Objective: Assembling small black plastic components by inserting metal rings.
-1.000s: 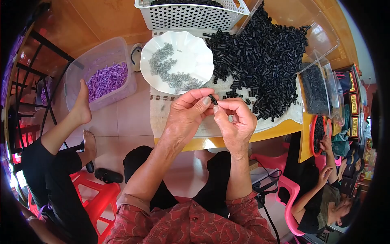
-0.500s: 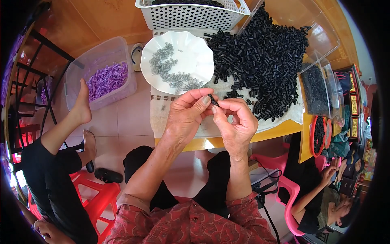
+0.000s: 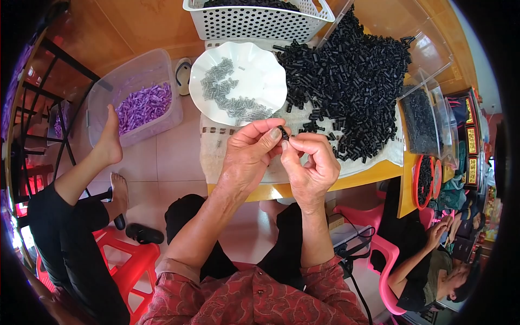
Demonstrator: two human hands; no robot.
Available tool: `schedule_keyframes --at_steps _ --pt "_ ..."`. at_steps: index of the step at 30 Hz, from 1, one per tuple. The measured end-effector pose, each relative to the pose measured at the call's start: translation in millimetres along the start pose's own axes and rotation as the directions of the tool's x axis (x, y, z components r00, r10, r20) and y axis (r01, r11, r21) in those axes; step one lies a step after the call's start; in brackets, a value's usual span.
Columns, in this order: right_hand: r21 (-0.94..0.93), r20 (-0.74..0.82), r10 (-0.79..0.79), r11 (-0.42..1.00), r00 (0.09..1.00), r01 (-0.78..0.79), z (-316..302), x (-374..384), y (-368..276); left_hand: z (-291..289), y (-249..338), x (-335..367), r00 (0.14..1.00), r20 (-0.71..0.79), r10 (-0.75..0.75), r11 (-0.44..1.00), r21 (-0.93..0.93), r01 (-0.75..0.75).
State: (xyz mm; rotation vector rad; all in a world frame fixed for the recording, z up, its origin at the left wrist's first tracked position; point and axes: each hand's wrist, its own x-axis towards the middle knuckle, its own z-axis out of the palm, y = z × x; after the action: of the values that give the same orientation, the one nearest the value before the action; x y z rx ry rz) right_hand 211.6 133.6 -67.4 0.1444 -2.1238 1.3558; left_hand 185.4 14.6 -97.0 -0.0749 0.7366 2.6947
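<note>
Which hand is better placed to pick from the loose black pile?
Probably the right hand: it sits nearer the black pile, which lies just beyond it, while the left hand pinches a small black part near the plate.

at near left the cloth (image 3: pixel 210 160) is free, but plate (image 3: pixel 260 76) and basket (image 3: pixel 260 24) block ahead and a heap (image 3: pixel 357 86), perhaps low, rightward.

Cannot see most of black piece (image 3: pixel 283 131), covered by fingertips of left hand (image 3: pixel 246 154) and right hand (image 3: pixel 311 168)
Cannot count springs (image 3: pixel 238 106) on plate (image 3: pixel 265 73), too small and tangled
Cannot pick out single parts (image 3: pixel 352 92) in heap, too small and dark
Cannot see far rim of basket (image 3: pixel 260 26), cut off by upper edge
Cannot follow shirt (image 3: pixel 254 295) past lower edge
Cannot make out bystander's hand (image 3: pixel 53 304) clearly, blurred and dim
</note>
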Motion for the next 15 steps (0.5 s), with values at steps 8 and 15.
schedule_keyframes --at_steps 8,15 --pt "-0.031 0.03 -0.032 0.999 0.999 0.033 -1 1 -1 0 1 -1 1.0 0.009 0.024 0.997 0.072 -0.024" --pt "0.005 0.145 -0.023 1.0 0.989 0.022 -10 7 0 -3 3 0 0.999 0.027 0.022 0.996 0.085 -0.024"
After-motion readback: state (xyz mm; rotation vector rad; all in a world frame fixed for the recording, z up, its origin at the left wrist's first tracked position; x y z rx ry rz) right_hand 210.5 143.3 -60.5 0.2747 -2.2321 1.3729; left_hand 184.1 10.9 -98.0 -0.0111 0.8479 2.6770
